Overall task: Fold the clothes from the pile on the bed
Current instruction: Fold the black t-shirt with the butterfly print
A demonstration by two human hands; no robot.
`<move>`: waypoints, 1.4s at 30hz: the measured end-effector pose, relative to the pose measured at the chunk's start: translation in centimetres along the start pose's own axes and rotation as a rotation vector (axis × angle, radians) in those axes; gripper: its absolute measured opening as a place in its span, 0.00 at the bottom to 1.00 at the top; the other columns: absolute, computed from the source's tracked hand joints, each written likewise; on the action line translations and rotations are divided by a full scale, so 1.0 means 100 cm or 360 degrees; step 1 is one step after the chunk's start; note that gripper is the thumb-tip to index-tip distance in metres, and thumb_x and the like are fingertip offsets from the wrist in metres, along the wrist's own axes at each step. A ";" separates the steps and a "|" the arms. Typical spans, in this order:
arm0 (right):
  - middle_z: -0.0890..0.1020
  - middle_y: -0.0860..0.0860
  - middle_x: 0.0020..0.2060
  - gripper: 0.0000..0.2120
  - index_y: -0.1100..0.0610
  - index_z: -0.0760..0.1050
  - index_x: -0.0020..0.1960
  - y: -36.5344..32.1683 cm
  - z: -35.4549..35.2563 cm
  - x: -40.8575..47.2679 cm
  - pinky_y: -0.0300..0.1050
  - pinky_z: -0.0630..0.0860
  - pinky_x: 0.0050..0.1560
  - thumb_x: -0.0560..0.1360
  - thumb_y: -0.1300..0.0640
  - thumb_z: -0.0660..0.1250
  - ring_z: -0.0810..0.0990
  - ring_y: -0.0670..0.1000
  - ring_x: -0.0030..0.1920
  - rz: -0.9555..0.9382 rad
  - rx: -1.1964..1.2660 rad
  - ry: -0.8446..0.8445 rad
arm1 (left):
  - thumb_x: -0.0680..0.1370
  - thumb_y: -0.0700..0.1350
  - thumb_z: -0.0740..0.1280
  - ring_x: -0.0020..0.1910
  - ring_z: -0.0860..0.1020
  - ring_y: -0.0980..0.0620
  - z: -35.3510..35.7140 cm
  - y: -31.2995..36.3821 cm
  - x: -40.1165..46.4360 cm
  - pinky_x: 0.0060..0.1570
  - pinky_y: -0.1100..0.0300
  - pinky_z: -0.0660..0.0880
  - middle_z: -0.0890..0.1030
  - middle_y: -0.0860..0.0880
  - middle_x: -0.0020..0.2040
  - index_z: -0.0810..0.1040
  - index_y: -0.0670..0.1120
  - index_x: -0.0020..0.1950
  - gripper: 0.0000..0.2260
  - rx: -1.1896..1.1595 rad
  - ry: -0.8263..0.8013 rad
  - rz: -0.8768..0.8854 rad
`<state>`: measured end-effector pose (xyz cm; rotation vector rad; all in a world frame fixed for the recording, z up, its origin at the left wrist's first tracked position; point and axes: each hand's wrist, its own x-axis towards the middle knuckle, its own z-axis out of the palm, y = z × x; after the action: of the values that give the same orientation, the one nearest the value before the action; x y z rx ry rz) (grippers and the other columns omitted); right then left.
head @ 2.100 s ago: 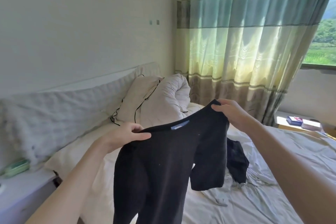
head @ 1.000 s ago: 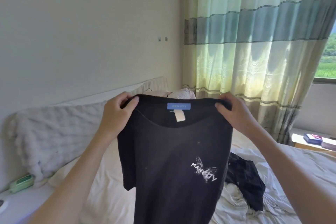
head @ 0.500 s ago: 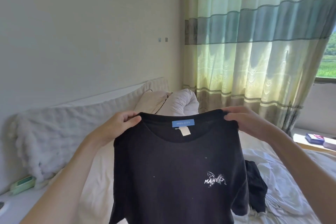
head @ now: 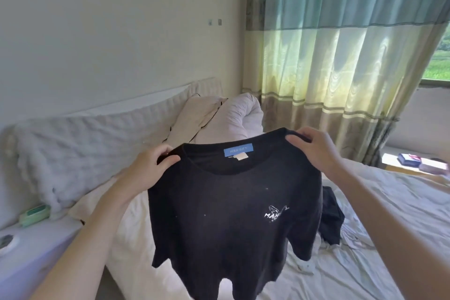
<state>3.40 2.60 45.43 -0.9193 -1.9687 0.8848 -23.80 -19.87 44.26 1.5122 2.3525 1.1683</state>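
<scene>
Bed point(head: 379, 204): wrinkled white sheet, running from the headboard point(head: 80, 139) to the right edge of the view.
Pile point(head: 331, 217): dark clothes on the sheet, partly hidden behind the shirt's right sleeve.
Pillows point(head: 219, 117): two propped at the head of the bed, beyond the shirt's collar.
Nightstand point(head: 31, 248): at lower left, a green box point(head: 34, 212) on its far edge.
Curtain point(head: 341, 56): striped and sunlit, behind the bed; a low table point(head: 399, 164) with small items stands beneath the window.
Shirt point(head: 231, 209): black tee held up in the air above the bed, front toward the camera, blue neck label and white chest print showing; it screens the middle of the bed.
Left hand point(head: 151, 165): pinches the left shoulder seam beside the collar.
Right hand point(head: 316, 148): grips the right shoulder, fingers curled over the top edge.
Hang: the body and both sleeves drop freely below the two hands.
</scene>
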 end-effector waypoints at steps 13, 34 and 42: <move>0.80 0.38 0.31 0.09 0.44 0.79 0.36 0.030 -0.009 -0.131 0.33 0.71 0.40 0.71 0.56 0.73 0.77 0.36 0.34 0.0123 0.0056 0.0096 | 0.72 0.47 0.72 0.41 0.77 0.69 0.028 -0.018 -0.113 0.40 0.78 0.70 0.81 0.68 0.38 0.80 0.68 0.35 0.14 -0.0430 0.0280 -0.0049; 0.78 0.51 0.44 0.09 0.58 0.82 0.46 0.071 0.074 -0.054 0.39 0.61 0.46 0.74 0.52 0.70 0.73 0.49 0.45 0.0065 -0.0535 0.0295 | 0.73 0.53 0.72 0.46 0.78 0.57 0.066 -0.091 -0.019 0.46 0.63 0.71 0.81 0.58 0.43 0.83 0.50 0.48 0.09 -0.0048 0.0088 -0.0196; 0.78 0.52 0.43 0.11 0.60 0.82 0.48 0.195 0.193 0.063 0.38 0.64 0.46 0.75 0.52 0.69 0.76 0.52 0.45 0.0159 -0.0585 0.0017 | 0.77 0.59 0.63 0.43 0.73 0.52 0.155 -0.209 0.093 0.40 0.57 0.67 0.76 0.56 0.42 0.76 0.53 0.47 0.10 0.0290 -0.0066 -0.0323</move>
<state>-10.11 12.54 22.85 -1.2359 -2.1305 0.5764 -36.40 -8.18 22.57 1.2917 2.5716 0.8905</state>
